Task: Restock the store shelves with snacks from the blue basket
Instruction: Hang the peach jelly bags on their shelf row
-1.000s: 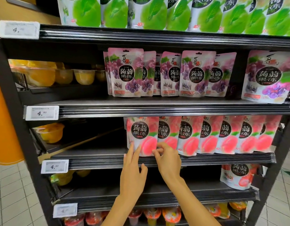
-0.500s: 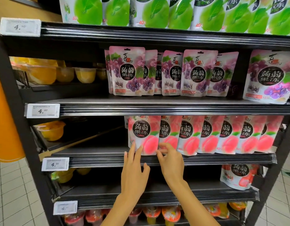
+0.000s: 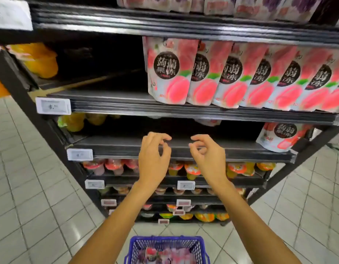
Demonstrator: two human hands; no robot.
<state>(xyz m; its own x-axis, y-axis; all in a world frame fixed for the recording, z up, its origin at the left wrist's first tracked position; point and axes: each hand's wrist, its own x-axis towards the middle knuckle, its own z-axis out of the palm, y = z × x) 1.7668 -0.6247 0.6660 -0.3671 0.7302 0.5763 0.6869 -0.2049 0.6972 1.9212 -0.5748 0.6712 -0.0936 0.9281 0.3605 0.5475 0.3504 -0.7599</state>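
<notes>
A row of pink peach jelly pouches (image 3: pixel 239 75) stands on a black shelf (image 3: pixel 111 104). On the floor at the bottom of the view sits the blue basket (image 3: pixel 165 244), with pink and purple pouches inside. My left hand (image 3: pixel 152 161) and my right hand (image 3: pixel 207 159) hover side by side in front of the shelf below, away from the pouches. Both hold nothing, and their fingers hang loosely curled. One peach pouch (image 3: pixel 279 137) stands alone at the right of that lower shelf.
Orange jelly cups (image 3: pixel 41 60) sit at the left of the shelves, and small fruit cups (image 3: pixel 115 165) fill the rows below. White price tags (image 3: pixel 53 105) clip to the shelf fronts. The floor is pale tile (image 3: pixel 31 206).
Both hands have left the leftmost peach pouch and dropped to the shelf below. The view has tilted down, so the basket now shows.
</notes>
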